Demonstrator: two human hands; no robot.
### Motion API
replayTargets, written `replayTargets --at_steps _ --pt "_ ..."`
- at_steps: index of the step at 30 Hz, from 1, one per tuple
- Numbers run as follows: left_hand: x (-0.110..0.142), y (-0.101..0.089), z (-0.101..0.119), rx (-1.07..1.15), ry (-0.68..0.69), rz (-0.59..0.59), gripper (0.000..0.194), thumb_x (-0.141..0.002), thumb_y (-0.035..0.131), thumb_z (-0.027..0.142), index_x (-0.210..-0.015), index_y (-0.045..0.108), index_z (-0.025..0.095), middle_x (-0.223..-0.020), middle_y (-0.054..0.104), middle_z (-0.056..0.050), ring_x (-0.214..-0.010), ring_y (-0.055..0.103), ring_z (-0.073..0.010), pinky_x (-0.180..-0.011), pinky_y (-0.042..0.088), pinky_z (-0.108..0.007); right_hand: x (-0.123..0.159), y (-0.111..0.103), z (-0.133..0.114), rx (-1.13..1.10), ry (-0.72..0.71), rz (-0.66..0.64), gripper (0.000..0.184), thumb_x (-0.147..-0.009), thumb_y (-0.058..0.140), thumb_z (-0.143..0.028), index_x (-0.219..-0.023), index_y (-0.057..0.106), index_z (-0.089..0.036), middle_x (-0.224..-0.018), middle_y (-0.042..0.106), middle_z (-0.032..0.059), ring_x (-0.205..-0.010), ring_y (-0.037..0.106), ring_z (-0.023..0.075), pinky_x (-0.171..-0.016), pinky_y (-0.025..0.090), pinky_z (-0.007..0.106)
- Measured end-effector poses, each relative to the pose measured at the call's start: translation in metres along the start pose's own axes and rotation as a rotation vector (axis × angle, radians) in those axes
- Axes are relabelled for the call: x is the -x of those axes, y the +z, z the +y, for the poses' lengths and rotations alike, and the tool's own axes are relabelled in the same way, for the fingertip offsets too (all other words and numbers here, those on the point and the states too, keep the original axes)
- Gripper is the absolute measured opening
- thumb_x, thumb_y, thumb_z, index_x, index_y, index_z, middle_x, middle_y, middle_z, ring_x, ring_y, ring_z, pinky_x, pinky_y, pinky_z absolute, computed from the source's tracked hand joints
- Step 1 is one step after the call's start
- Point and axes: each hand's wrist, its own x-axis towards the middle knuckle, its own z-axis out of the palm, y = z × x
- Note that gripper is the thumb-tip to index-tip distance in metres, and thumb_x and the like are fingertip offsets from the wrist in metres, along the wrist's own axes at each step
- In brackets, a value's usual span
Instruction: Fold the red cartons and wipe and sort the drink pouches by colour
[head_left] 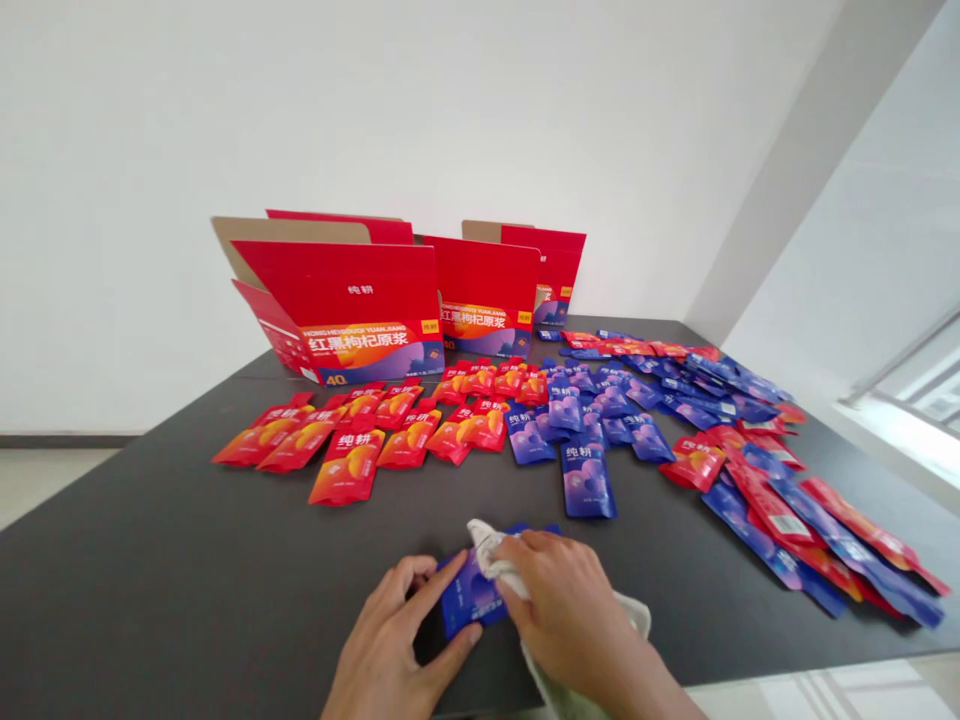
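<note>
Near the front edge of the dark table lies a blue pouch, turned sideways. My left hand grips its left end, thumb at the near edge and fingers at the far edge. A white cloth is bunched in my right hand and pressed on the pouch's upper face. The cloth's loose end hangs down below my right wrist. My right hand and the cloth hide much of the pouch's right part. Just beyond them, a single blue pouch lies face up at the front of a blue group.
Red pouches lie in rows at centre left, with several blue pouches right of them. Open red cartons stand behind. A mixed heap of pouches spreads over the right side, and another pile sits nearer. A white wall rises behind.
</note>
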Motion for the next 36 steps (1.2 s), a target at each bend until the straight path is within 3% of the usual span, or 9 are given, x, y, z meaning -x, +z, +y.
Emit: replayTargets --at_steps 4,10,16,21,27,33,36 --pt "-0.006 -0.007 0.008 0.037 0.001 -0.098 0.033 -0.073 0.069 0.025 -0.106 0.072 0.028 -0.108 0.064 -0.003 -0.102 0.063 -0.0234 -0.09 0.053 -0.037 0.003 0.007 -0.015 -0.069 -0.135 -0.024 0.021 -0.087 0.05 -0.027 -0.105 0.06 -0.025 -0.105 0.069 0.0031 -0.095 0.064 0.0234 -0.077 0.044 0.034" --pt "-0.007 0.0 0.007 -0.034 -0.06 -0.041 0.044 -0.076 0.068 0.036 -0.12 0.067 0.034 -0.105 0.064 -0.002 -0.096 0.063 -0.0237 -0.087 0.052 -0.04 -0.005 -0.002 0.0 0.066 0.129 0.046 0.024 -0.088 0.044 -0.017 -0.104 0.062 -0.021 -0.098 0.068 0.0077 -0.093 0.064 0.0255 -0.076 0.043 0.036" --pt "-0.008 -0.002 0.011 -0.036 -0.059 -0.068 0.034 -0.073 0.068 0.025 -0.107 0.071 0.03 -0.107 0.065 -0.002 -0.099 0.063 -0.0233 -0.089 0.05 -0.039 0.002 0.005 -0.013 -0.037 -0.068 -0.01 0.023 -0.086 0.05 -0.021 -0.107 0.06 -0.023 -0.107 0.067 0.0058 -0.096 0.063 0.0242 -0.08 0.044 0.035" --pt "-0.008 -0.001 0.012 -0.049 -0.076 -0.059 0.044 -0.077 0.067 0.036 -0.121 0.066 0.033 -0.104 0.064 -0.001 -0.097 0.062 -0.0238 -0.089 0.05 -0.041 -0.007 -0.001 -0.004 0.074 0.144 0.054 0.025 -0.088 0.043 -0.015 -0.106 0.06 -0.021 -0.1 0.067 0.0076 -0.094 0.063 0.0257 -0.078 0.043 0.036" --pt "-0.009 -0.002 0.014 -0.031 -0.073 -0.098 0.036 -0.072 0.069 0.024 -0.107 0.071 0.029 -0.11 0.065 -0.002 -0.103 0.062 -0.0243 -0.093 0.048 -0.041 0.001 0.008 -0.013 -0.049 -0.107 -0.048 0.024 -0.086 0.051 -0.022 -0.109 0.058 -0.023 -0.11 0.067 0.0056 -0.1 0.062 0.0246 -0.082 0.042 0.034" --pt "-0.009 -0.002 0.016 -0.045 -0.085 -0.083 0.045 -0.078 0.067 0.036 -0.123 0.065 0.031 -0.108 0.063 -0.003 -0.1 0.061 -0.0248 -0.092 0.047 -0.044 -0.004 0.0 -0.002 0.019 0.087 0.001 0.023 -0.09 0.044 -0.022 -0.108 0.06 -0.022 -0.101 0.068 0.0059 -0.092 0.064 0.0234 -0.075 0.041 0.033" --pt "-0.009 -0.002 0.017 -0.037 -0.09 -0.102 0.039 -0.075 0.068 0.028 -0.114 0.069 0.03 -0.11 0.063 -0.003 -0.103 0.06 -0.0247 -0.094 0.046 -0.043 -0.001 0.003 -0.011 -0.001 -0.028 -0.02 0.024 -0.086 0.048 -0.019 -0.107 0.059 -0.021 -0.106 0.067 0.0069 -0.098 0.062 0.0252 -0.079 0.042 0.035"
